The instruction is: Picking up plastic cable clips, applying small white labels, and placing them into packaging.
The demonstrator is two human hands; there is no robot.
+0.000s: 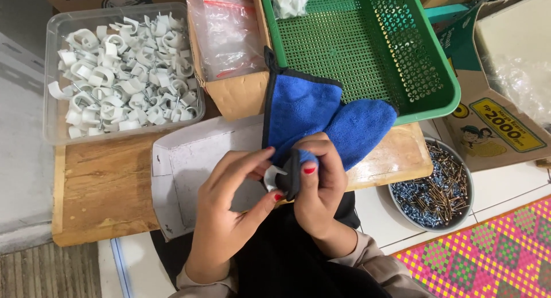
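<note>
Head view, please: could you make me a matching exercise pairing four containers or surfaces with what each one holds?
Column one:
1. clear tub
2. metal bowl
3. green basket
4. wooden board

Column two:
A. one clear bag at its far end
B. white paper sheet
C. white cable clips
D. small nails

Pairs: 1-C, 2-D, 3-A, 4-B.

Extra: the left hand and right hand hold a white clip and a blue cloth.

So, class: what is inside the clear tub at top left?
The tub holds a heap of white cable clips, some with small nails. Its floor and the lower clips are covered by the heap.
</note>
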